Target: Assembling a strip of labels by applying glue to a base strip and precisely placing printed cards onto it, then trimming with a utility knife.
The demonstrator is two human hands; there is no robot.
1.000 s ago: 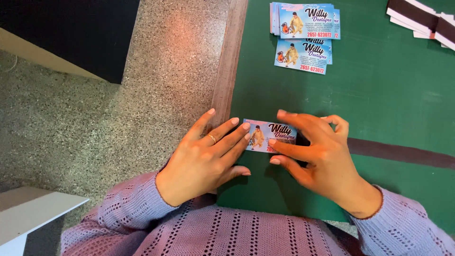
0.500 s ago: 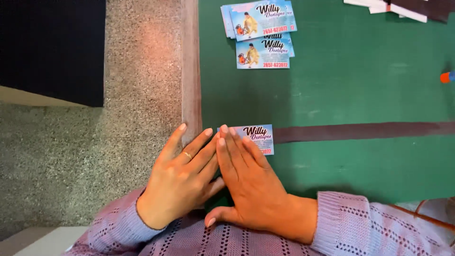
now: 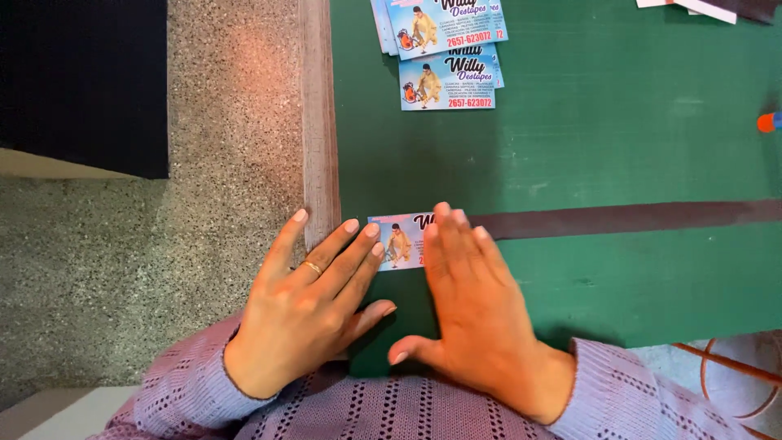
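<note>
left hand [image 3: 305, 314] | right hand [image 3: 476, 314] | flat on card [image 3: 399, 241] | green table [image 3: 619, 147]

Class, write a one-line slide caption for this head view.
Left hand and right hand press a card flat on a green table, more cards stacked beyond.

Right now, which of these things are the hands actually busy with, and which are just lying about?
In use:
- left hand
- right hand
- small printed card under both sets of fingers
- green table

Lying about:
- stack of matching cards
- orange-tipped object at the edge
</note>
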